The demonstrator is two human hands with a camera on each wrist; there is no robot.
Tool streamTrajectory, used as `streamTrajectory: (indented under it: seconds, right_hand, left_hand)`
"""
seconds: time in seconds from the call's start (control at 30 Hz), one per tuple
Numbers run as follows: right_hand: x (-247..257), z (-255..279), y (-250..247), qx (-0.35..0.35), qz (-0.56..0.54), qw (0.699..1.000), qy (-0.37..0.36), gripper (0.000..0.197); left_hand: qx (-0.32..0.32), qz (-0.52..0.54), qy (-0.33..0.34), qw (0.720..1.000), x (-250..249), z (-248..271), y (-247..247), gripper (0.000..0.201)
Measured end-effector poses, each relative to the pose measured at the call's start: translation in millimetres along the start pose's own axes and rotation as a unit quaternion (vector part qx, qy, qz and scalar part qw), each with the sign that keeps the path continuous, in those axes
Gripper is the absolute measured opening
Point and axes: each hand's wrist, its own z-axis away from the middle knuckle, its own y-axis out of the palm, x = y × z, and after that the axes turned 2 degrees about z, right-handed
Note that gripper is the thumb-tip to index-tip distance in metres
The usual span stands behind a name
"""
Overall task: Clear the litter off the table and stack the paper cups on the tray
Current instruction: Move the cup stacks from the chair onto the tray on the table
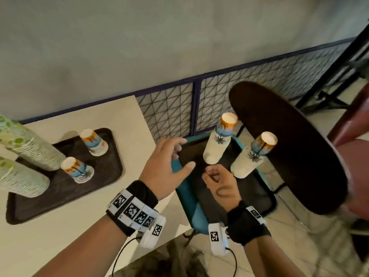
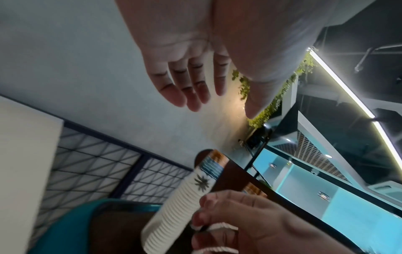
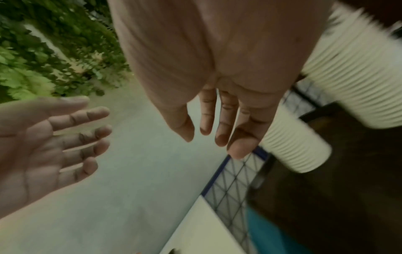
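Observation:
Two tall stacks of upside-down palm-print paper cups point(image 1: 216, 148) point(image 1: 249, 158) stand on the dark seat of a teal chair point(image 1: 187, 192). A dark tray point(image 1: 103, 172) on the cream table point(image 1: 123, 116) holds two single upside-down palm-print cups point(image 1: 93, 141) point(image 1: 77, 169) and two stacks of green-leaf cups point(image 1: 30, 148) point(image 1: 20, 180). My left hand point(image 1: 182, 154) hovers spread and empty over the chair's near-left edge, short of the nearer stack point(image 2: 180, 202). My right hand point(image 1: 213, 175) hangs just below the two stacks, fingers relaxed and empty point(image 3: 208, 135).
A round dark tabletop point(image 1: 289, 148) overhangs the chair on the right, close behind the second stack. A wire-grid fence point(image 1: 169, 114) and a grey wall run behind the table and chair. Tiled floor lies under the chair.

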Motion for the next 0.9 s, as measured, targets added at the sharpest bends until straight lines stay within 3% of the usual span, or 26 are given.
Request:
streamTrajectory:
  seconds: [0.13,0.27,0.4,0.53,0.67,0.77,0.9]
  right_hand:
    - [-49.6,2.2,-62.0,-0.078,0.02,0.994,0.077,0.026]
    - [-84.3,-12.4,-101.0,-0.079,0.068,0.981,0.161,0.051]
    - [-114.3,-41.0,-114.0,-0.076,0.067,0.973,0.208,0.081]
    - [-130.5,-68.4,-113.2,-0.083,0.063,0.972,0.21,0.101]
    - [-137.5,-85.6,-108.9,-0.067,0.077,0.977,0.186,0.095]
    - [-145.6,-95.8,-104.9,-0.062,0.103,0.98,0.159,0.084]
    - [-149.0,-103.4,-97.6,-0.059,0.126,0.979,0.148,0.09]
  left_hand:
    - [0.057,0.017,0.026,0.998,-39.3,-29.9,58.6,0.058]
    - [0.113,0.022,0.053,0.992,-71.2,-68.3,108.1,0.067]
    - [0.157,-0.008,0.045,0.987,-84.4,-105.7,147.3,0.081]
    - [0.193,-0.063,0.047,0.978,-85.1,-134.2,181.6,0.088]
    - [0.228,-0.083,0.029,0.97,-83.6,-149.4,209.7,0.086]
    - [0.233,-0.092,0.026,0.968,-79.4,-154.3,223.3,0.071]
    - [0.219,-0.079,0.029,0.972,-69.7,-155.9,224.8,0.057]
